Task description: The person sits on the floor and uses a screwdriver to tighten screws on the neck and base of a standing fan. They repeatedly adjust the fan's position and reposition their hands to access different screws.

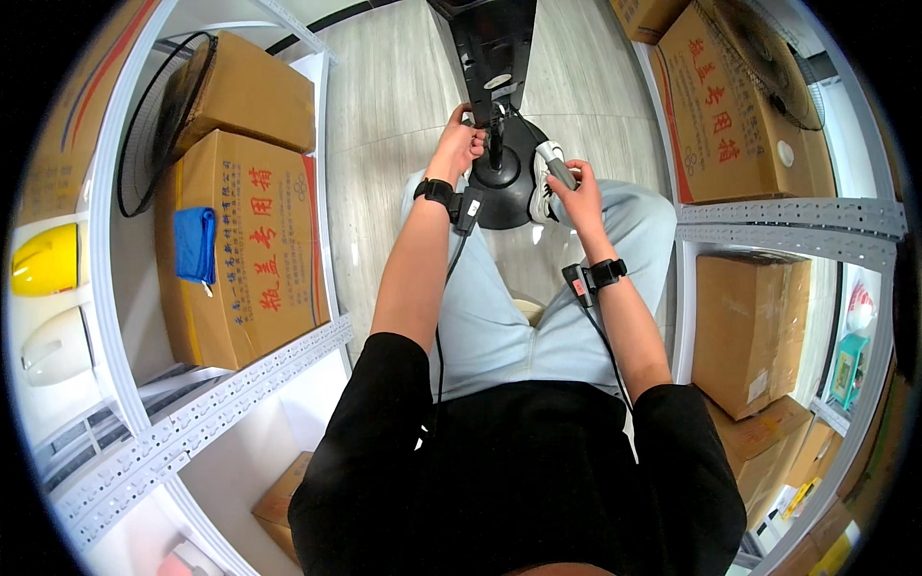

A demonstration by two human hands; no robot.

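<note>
Black short sleeves and pale blue trousers fill the lower view, and both bare forearms, each with a black wrist strap and cable, reach forward to a black fan stand on the pale wood-look floor (384, 115). The left hand (461, 144) is clenched around the thin black upright pole (496, 144) just above the round black base (504, 187), which sits between the person's feet. The right hand (574, 192) grasps a grey-handled tool (554, 163), probably a screwdriver, whose tip angles in toward the foot of the pole. To do this well, I judge the left hand should keep the pole upright and steady while the tool stays square to its fastener, pressed firmly so it does not slip. White metal shelves (240, 384) stand on either side: brown cardboard boxes (245, 259) and a folded blue cloth (195, 245) to the left, more brown cartons (740, 326) and a black fan grille (768, 58) to the right.
</note>
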